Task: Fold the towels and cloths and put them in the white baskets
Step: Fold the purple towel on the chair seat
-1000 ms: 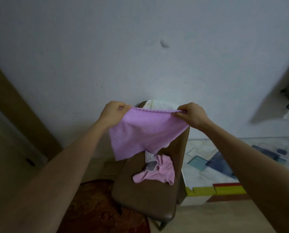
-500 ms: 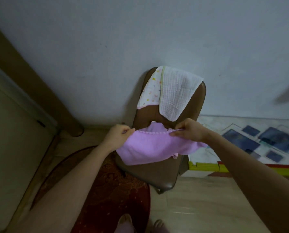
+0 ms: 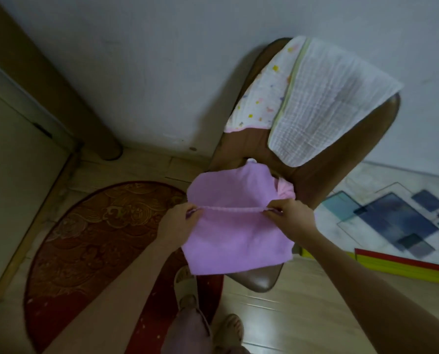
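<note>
Over the seat of the brown chair [image 3: 315,180], we find a lilac cloth [image 3: 232,231] spread flat, its near part hanging past the seat's front edge. We note the left hand [image 3: 178,222] pinching the cloth's scalloped hem at one end, fingers [image 3: 191,213] clamped on the fabric. We note the right hand [image 3: 291,215] pinching the same hem at the other end, fingers likewise clamped on it, with the hem drawn straight between the two hands. Behind the lilac cloth on the chair seat, a pink cloth [image 3: 286,191] shows partly. Draped over the chair back we record a white waffle cloth [image 3: 323,98] and, beside it, a spotted cloth [image 3: 262,98]. Left of the chair lies a red rug [image 3: 90,238]; right of it, a patterned floor mat [image 3: 397,215].
</note>
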Motion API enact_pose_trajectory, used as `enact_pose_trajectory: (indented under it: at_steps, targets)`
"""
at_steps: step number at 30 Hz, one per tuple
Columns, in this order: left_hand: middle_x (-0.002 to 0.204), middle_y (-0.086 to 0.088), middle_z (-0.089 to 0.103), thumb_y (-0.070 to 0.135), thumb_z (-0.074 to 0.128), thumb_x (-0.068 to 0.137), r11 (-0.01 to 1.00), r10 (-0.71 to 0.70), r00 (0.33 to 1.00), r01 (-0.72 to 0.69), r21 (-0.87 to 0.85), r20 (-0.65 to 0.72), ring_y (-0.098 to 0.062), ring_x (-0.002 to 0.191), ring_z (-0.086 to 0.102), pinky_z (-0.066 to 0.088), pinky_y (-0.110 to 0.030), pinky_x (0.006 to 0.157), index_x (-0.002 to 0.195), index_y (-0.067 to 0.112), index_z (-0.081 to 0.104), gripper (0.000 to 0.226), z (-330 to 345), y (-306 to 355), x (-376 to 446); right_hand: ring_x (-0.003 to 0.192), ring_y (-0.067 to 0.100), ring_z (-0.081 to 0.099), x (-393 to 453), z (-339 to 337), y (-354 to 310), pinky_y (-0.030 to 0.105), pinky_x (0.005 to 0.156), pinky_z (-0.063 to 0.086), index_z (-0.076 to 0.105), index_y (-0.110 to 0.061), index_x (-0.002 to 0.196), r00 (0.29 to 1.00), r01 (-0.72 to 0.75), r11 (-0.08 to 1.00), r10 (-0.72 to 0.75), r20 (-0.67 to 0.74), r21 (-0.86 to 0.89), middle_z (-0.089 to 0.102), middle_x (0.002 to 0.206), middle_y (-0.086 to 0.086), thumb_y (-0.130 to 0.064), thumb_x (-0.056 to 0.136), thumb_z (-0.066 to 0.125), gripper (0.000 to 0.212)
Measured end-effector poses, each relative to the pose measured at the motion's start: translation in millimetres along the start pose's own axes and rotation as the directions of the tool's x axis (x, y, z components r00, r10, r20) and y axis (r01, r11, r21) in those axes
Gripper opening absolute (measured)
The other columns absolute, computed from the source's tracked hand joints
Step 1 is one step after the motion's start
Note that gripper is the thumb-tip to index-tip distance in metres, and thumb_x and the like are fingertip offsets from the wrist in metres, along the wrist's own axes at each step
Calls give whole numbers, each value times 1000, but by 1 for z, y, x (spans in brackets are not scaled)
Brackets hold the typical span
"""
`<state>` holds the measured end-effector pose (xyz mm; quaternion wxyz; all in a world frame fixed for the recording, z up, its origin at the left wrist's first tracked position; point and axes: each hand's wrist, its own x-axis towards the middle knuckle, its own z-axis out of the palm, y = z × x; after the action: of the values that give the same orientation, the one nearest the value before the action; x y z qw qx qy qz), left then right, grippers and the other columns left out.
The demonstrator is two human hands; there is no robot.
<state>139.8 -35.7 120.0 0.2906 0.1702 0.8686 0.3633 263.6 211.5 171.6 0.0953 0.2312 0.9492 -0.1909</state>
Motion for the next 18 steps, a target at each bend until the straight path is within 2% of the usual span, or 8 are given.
enact_pose_trajectory:
  at_steps: [5,8,11,13,15,18]
  targets:
    - [58,0,43,23,52,98,999,-17,999,18,-34,29,-13,57,41,32,-31,58,60,14,42,40,12,-47,72,87,30,64,70,52,-2,33,62,36,69,-20,86,997,-19,999,15,-75,-51,71,83,5,-38,95,54,25]
    - [63,-6,51,24,52,98,1000,-26,999,26,-17,24,-15,61,46,36,-34,60,68,6,50,35,12,-58,120,77,35,64,117,76,-1,32,57,30,66,-16,75,990,-8,997,-3,-138,-76,68,73,11,-37,94,53,31]
    - [60,8,43,25,53,98,999,-39,999,39,-27,-1,-8,59,41,28,-30,57,64,18,43,36,12,-68,165,67,38,61,160,97,1,34,56,34,62,-15,69,982,-35,995,18,-189,-89,64,67,18,-41,92,50,37]
    - [58,8,42,25,54,98,999,-30,999,30,-23,-15,-11,59,42,28,-29,58,63,17,46,36,17,-77,190,58,40,58,182,111,0,37,56,41,60,-14,63,968,-37,994,9,-251,-107,59,59,21,-42,88,44,41]
    - [66,1,53,24,55,97,999,-29,999,28,-44,-17,-16,67,50,37,-32,64,75,9,60,27,24,-87,209,57,39,57,198,126,0,40,60,46,61,-10,60,947,-38,985,-18,-321,-168,56,55,20,-32,84,51,33]
    - [93,-6,68,20,61,93,993,-61,996,54,-101,-68,-16,85,60,49,-31,79,99,4,69,19,38,-112,234,71,38,58,216,155,0,44,76,41,67,-8,72,927,-79,967,-20,-376,-244,62,70,17,-28,82,48,30]
